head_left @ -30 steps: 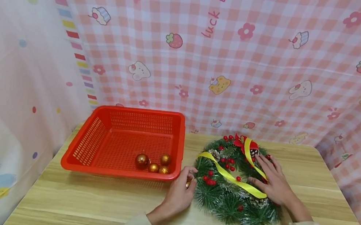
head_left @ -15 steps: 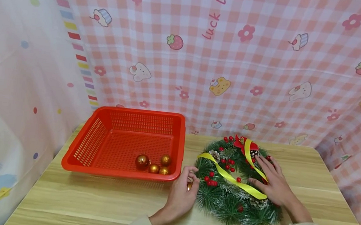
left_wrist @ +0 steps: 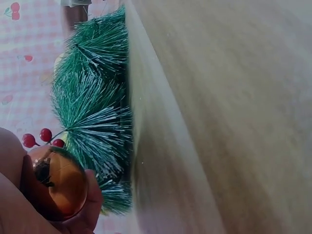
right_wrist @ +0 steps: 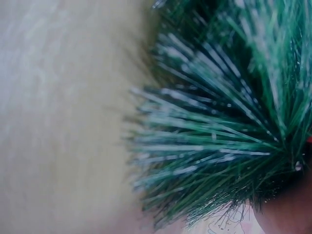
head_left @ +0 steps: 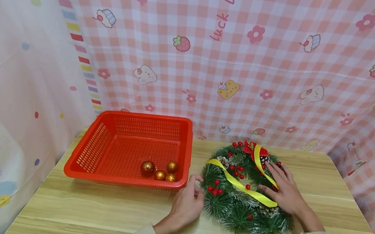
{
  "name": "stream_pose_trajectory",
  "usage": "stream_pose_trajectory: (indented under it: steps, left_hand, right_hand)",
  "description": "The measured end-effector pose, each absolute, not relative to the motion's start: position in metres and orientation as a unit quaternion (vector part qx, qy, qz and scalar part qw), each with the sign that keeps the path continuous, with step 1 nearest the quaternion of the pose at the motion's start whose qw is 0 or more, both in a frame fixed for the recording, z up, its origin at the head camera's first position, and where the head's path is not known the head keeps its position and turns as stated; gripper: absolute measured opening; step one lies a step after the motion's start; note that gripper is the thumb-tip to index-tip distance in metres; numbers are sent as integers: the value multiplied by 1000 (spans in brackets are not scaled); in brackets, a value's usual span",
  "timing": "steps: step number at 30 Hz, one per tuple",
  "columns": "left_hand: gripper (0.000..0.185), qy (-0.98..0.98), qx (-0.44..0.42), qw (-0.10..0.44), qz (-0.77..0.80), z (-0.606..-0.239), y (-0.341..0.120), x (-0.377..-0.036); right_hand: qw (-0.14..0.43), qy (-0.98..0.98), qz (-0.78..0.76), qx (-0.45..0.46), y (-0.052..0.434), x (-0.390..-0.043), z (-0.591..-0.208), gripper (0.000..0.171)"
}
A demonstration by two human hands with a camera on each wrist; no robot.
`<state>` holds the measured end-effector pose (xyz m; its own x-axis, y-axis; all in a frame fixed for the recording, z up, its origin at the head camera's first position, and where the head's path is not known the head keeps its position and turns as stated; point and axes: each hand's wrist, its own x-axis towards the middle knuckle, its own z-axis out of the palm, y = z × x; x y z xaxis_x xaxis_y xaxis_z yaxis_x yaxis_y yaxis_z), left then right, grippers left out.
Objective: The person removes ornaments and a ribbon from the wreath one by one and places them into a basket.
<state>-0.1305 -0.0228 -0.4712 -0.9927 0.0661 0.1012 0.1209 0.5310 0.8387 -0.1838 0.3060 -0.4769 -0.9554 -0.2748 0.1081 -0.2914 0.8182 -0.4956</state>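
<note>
My left hand (head_left: 186, 204) curls round a gold bauble (left_wrist: 61, 183) at the wreath's (head_left: 245, 191) left edge, beside the red basket (head_left: 184, 151). My right hand (head_left: 284, 192) lies flat, fingers straight, pinning the wreath to the bench (head_left: 95, 206) (likely steadying it).

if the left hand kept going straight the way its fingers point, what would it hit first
Probably the wreath: the left hand, holding a gold bauble, points up and right at its near-left needles. Depth is unclear.
</note>
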Motion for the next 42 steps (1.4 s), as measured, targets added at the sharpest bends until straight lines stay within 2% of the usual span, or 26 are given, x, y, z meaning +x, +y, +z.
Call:
stream_pose_trajectory:
  steps: [4, 12, 19, 32, 42]
  left_hand:
    - [31, -878, -61, 26, -474, -470, -26, -129]
    - [29, -879, -87, 66, -465, -466, -22, -123]
    - [36, -834, -49, 54, -547, -467, -16, -124]
    - [36, -824, -23, 113, -555, -468, -5, -126]
    - [30, -813, -50, 143, -562, -465, -1, -127]
  right_hand:
    - [15, -953, 262, 149, 306, -184, -476, 82]
    - [18, -953, 264, 146, 305, -183, -476, 82]
    - [12, -953, 265, 147, 305, -183, -476, 82]
    - [18, -953, 265, 148, 305, -183, -476, 80]
    - [19, -954, 261, 144, 305, -183, -476, 80]
